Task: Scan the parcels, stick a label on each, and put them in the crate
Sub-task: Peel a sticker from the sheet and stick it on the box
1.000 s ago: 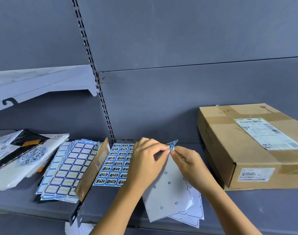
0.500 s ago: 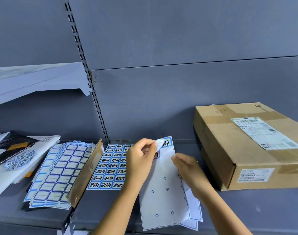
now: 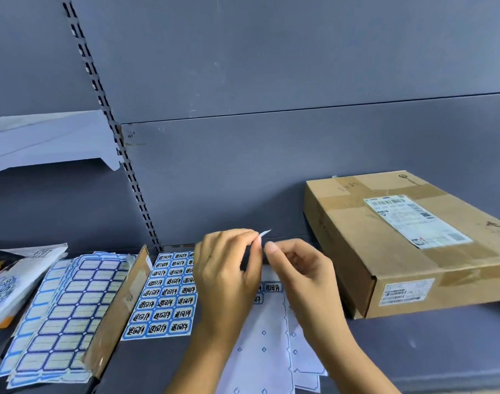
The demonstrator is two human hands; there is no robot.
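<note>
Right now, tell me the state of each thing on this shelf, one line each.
left grip: pinches the label, raised above the shelf.
right grip: empty, fingers loosely curled beside the label.
label: peeled free, held in the air.
cardboard box: closed, taped, lying flat.
printed label sheet: flat, labels unpeeled.
backing sheet: mostly stripped.
blank label sheets: stacked, unpeeled.

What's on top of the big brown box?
A white shipping label lies flat on the cardboard box, with brown tape strips too. The box is shut, so its inside is hidden.
</note>
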